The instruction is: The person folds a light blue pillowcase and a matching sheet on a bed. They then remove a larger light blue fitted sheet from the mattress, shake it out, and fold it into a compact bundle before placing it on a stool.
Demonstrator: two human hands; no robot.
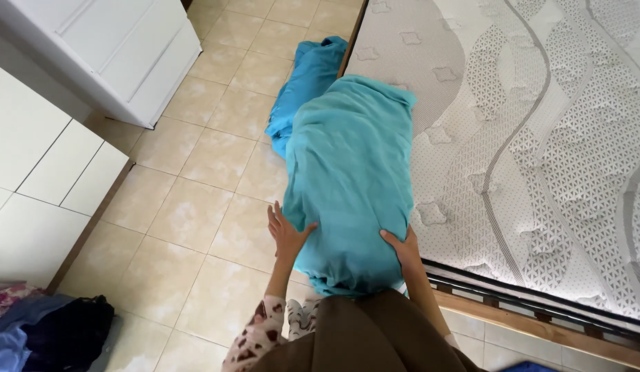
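Mattress edge [430, 207]: hands on teal sheet [347, 172]

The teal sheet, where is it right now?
In the head view, the teal sheet hangs mid-frame between both hands, left of the bare mattress, above the tiled floor.

- We note beige floor tiles [196, 207] left of the hands.
- White cabinets [51, 158] far left.
- Bare quilted mattress [540, 138] right, on wooden frame [540, 327].

This is a home bedroom. A bare quilted mattress [540, 138] on a wooden bed frame [540, 324] fills the right. White wardrobe doors [92, 48] stand upper left over a beige tiled floor [196, 207].
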